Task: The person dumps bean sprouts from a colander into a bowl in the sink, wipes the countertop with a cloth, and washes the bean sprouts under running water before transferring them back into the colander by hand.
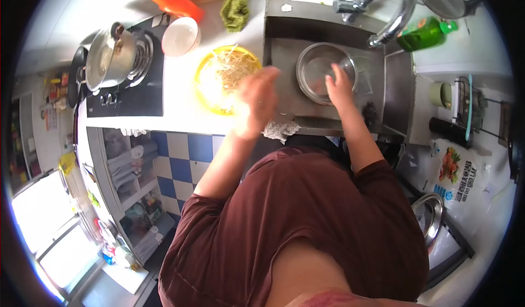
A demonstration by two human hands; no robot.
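My left hand (256,98) is at the right rim of a yellow basket (203,98). Its fingers look curled together, somewhat blurred and washed out by light, and I cannot make out what is in them. Pale bean sprouts (232,66) are heaped in the basket. Over the sink, my right hand (340,85) hovers above the right side of a round metal bowl (314,74), thumb and fingers apart and nothing visible between them. The bowl rests on the sink bottom, and what it holds is hard to tell.
A faucet (391,31) reaches over the sink (284,50) from the back right, near a green bottle (424,34). Left of the basket are a white bowl (180,36), an orange bottle (176,5) and a pot (109,61) on the stove. A green cloth (235,12) lies behind.
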